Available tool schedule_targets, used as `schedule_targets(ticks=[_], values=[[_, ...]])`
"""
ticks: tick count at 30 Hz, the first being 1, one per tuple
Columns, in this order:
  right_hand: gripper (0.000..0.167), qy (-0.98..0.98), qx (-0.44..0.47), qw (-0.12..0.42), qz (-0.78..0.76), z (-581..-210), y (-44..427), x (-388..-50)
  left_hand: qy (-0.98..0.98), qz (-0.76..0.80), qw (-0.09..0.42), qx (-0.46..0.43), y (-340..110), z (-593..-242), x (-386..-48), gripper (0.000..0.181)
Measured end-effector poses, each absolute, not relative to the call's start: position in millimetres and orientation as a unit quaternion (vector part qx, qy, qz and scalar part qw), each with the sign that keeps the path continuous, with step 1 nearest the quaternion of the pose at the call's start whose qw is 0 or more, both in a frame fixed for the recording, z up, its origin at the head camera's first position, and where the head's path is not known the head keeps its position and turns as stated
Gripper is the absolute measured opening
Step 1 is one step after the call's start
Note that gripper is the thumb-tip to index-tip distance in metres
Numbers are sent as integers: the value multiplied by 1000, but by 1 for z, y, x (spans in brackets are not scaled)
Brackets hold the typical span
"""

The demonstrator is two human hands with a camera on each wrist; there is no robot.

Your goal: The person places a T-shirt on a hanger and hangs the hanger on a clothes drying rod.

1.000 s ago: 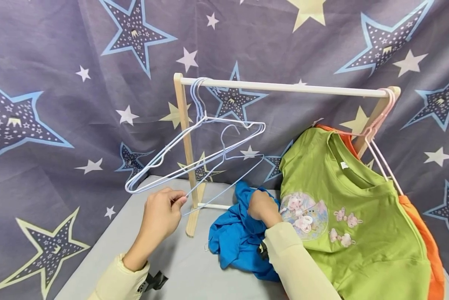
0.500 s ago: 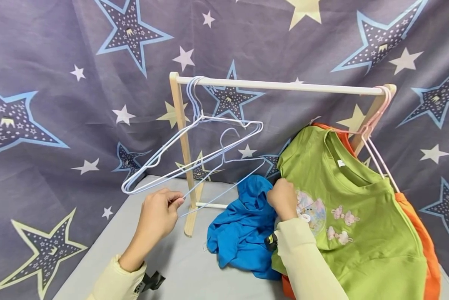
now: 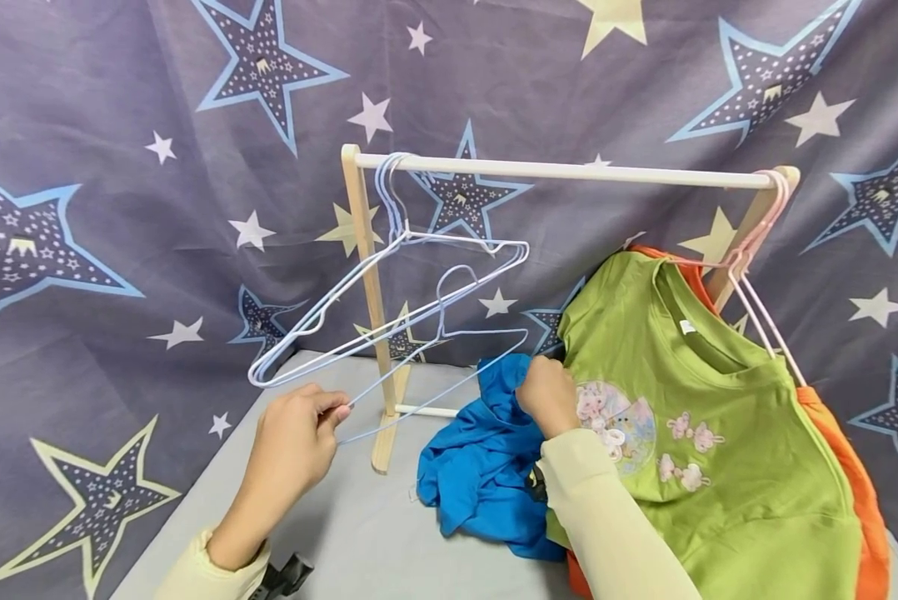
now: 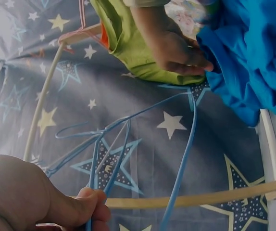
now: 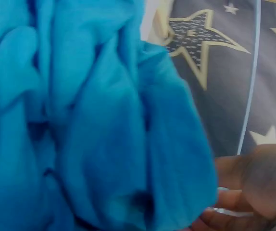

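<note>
Left hand (image 3: 296, 437): pinching a loose blue wire hanger (image 3: 440, 337) at its lower left corner, hook up. White and blue hangers (image 3: 407, 237): grouped at the left end of the rack rail (image 3: 569, 170). Blue garment (image 3: 479, 467): bunched on the grey surface (image 3: 389, 533). Right hand (image 3: 548, 398): gripping its upper edge. Green T-shirt (image 3: 726, 442): at right, orange garment (image 3: 866, 500) behind.
</note>
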State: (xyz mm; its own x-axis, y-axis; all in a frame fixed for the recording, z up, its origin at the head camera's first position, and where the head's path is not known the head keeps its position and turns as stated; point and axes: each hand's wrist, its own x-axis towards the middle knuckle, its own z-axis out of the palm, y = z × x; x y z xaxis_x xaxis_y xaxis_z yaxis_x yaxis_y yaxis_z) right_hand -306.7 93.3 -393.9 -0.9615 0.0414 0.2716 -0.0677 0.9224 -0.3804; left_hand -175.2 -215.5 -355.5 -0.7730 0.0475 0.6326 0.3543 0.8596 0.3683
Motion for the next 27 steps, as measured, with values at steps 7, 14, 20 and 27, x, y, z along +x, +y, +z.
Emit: schedule_targets(ticks=[7,14,20,27], values=[[10,-972,-10,116,203,-408,94,-318,-907,-227,335,-120,-224,-357,-169,7],[25,-967,-40,96,232,-406,98,-329,-907,-217,338,-124,-229,-359,-163,9],[32,-960,-48,89,261,-396,103,-336,-909,-218,335,-121,-235,-359,-158,10],[37,-956,-64,62,279,-378,112,-345,-907,-211,341,-126,-236,-357,-154,11]])
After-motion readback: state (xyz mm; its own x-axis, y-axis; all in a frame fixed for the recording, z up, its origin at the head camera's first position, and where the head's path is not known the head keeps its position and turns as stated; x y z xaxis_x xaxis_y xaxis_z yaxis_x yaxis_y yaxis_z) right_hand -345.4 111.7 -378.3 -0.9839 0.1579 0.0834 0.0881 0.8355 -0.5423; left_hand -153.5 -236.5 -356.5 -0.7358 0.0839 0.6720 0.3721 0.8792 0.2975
